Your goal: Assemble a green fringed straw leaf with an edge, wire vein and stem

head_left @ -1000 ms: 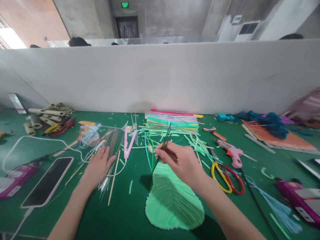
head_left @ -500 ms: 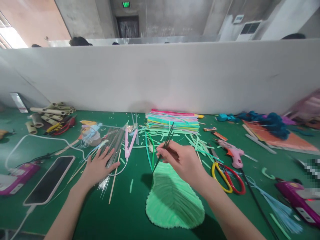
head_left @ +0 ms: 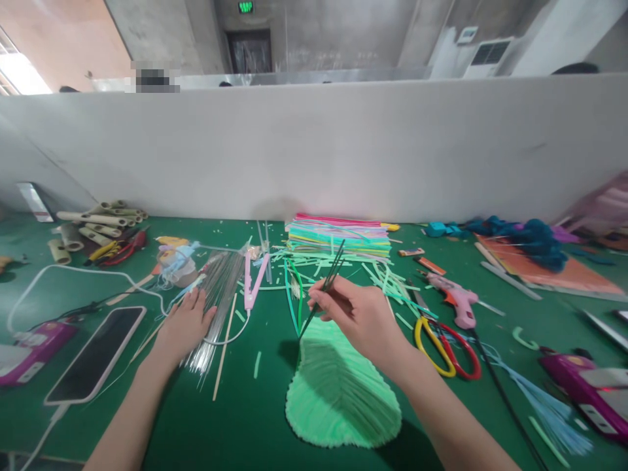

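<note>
My right hand (head_left: 360, 314) pinches a few thin dark wires (head_left: 334, 261) between thumb and fingers, slanting down to the left. Their lower tips are by the top left edge of a fuzzy light-green leaf-shaped piece (head_left: 343, 399), which lies flat under the hand with ribs running from a middle line. My left hand (head_left: 184, 327) rests palm down, fingers stretched out, at the left edge of a bundle of thin silvery wires (head_left: 223, 281). Between the hands lie a pink mini hair straightener (head_left: 252, 288) and a wooden stick (head_left: 224, 350).
Coloured pipe cleaners (head_left: 338, 239) are stacked at the back. To the right lie scissors (head_left: 446, 350) and a pink glue gun (head_left: 456, 297); to the left, a phone (head_left: 98, 353), a purple power strip (head_left: 36, 350) and cardboard tubes (head_left: 103, 219). A white partition (head_left: 314, 150) stands behind.
My left hand has slid slightly to the left and its fingers have drawn closer together. My right hand and its wires have hardly moved.
</note>
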Tool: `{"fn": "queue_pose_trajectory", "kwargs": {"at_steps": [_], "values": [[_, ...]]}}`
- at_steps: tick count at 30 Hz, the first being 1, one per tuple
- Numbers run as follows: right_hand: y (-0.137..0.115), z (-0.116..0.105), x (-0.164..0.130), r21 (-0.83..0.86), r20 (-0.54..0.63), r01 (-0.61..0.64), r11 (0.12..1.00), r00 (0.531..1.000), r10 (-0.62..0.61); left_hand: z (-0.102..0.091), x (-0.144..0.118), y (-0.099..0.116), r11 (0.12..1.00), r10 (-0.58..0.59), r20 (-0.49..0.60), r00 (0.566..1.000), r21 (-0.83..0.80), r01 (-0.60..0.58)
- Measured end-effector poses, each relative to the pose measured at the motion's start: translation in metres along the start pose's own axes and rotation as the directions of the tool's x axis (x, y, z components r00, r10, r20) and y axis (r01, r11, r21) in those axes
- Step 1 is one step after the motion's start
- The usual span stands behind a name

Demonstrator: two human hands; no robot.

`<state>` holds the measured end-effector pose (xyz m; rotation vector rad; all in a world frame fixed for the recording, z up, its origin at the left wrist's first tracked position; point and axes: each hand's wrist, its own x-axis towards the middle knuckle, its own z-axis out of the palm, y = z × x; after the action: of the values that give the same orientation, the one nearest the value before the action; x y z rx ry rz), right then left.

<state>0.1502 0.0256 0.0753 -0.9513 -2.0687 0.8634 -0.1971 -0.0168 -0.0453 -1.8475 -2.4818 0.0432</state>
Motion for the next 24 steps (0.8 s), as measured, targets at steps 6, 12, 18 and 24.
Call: {"fn": "queue_pose_trajectory", "kwargs": {"at_steps": [6, 12, 18, 24], "values": [[0.002, -0.010, -0.004, 0.062, -0.098, -0.026, 0.998, 0.995, 0.032, -0.003, 0.005, -0.001, 1.000, 0.010, 0.000, 1.000, 0.006, -0.010], [0.005, -0.033, -0.007, 0.087, -0.343, -0.054, 0.995, 0.936, 0.081, -0.002, 0.003, -0.002, 1.000, 0.004, -0.027, 1.000, -0.011, -0.005], [0.012, -0.040, -0.009, -0.265, -0.424, -0.103, 0.959, 0.905, -0.019, -0.008, -0.001, 0.002, 1.000, -0.028, -0.075, 0.997, -0.004, 0.028], [0.011, -0.043, -0.008, -0.347, -0.513, -0.139, 0.928, 0.856, -0.064, -0.040, -0.003, 0.078, 0.967, 0.177, -0.218, 0.960, -0.141, -0.210]]}}
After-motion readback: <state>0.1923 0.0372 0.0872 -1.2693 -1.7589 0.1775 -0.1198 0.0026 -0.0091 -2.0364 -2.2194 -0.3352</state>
